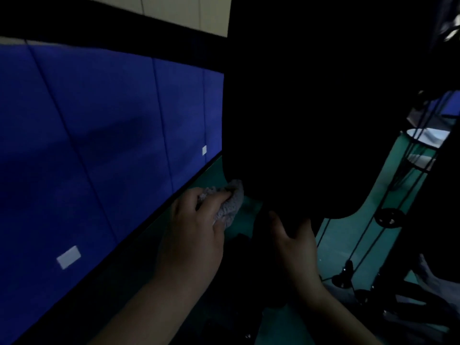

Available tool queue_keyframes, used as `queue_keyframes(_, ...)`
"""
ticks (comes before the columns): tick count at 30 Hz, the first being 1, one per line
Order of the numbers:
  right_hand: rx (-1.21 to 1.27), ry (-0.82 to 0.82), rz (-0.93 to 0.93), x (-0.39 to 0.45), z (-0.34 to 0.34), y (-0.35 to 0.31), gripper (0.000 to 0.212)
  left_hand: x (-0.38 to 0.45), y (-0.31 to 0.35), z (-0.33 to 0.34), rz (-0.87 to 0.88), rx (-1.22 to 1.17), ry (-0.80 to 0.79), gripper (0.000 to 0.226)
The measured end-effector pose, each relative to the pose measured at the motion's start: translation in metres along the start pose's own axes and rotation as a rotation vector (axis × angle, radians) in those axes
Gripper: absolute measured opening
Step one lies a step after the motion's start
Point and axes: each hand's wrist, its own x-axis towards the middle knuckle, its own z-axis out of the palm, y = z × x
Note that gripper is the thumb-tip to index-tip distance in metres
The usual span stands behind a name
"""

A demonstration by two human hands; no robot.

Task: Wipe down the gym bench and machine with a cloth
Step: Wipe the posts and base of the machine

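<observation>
- Head view: Dim lighting is obscuring most of the scene; blue wall padding (99,135) is filling the left half, and a green floor (388,195) is showing at lower right.
- A large black padded part of the machine (323,120) is filling the centre; whether it is the bench pad cannot be told in this light.
- The left hand (196,225) is gripping a bunched grey cloth (230,204), fingers (214,199) curled round it, and is holding it against the pad's lower left edge.
- The right hand (296,242) is lying with fingers straight and relaxed, touching the pad's underside, apparently steadying it.
- Black cables (368,235) and a pulley (389,217) are hanging at right, well apart from both hands.
- Risk, as a judgement: poor light is likely leaving missed patches on the dark pad; the bunched cloth is offering little contact area; the pad may swing if the right hand releases it.
</observation>
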Motion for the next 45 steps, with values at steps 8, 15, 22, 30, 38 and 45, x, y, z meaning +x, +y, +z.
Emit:
queue_keyframes(8,-0.181,0.023,-0.093,-0.017,0.001,-0.049,0.02,0.041,0.019,-0.042,0.145,-0.037,-0.032,0.046)
queue_keyframes(15,-0.192,0.145,-0.2,-0.012,-0.012,-0.114,0.029,0.077,0.035,-0.073,0.214,-0.076,0.005,0.043)
queue_keyframes(22,-0.191,0.208,-0.287,0.013,-0.029,-0.181,0.032,0.137,0.04,-0.094,0.277,-0.121,0.078,0.045)
queue_keyframes(30,-0.234,0.257,-0.487,0.058,-0.053,-0.241,0.036,0.211,0.074,-0.126,0.424,-0.275,0.241,0.041)
queue_keyframes(38,-0.337,0.434,-0.687,0.092,-0.072,-0.291,0.043,0.261,0.125,-0.164,0.528,-0.389,0.369,0.038)
queue_keyframes(45,-0.225,0.379,-0.521,0.121,-0.078,-0.318,0.071,0.301,0.204,-0.159,0.804,-0.154,0.11,0.038)
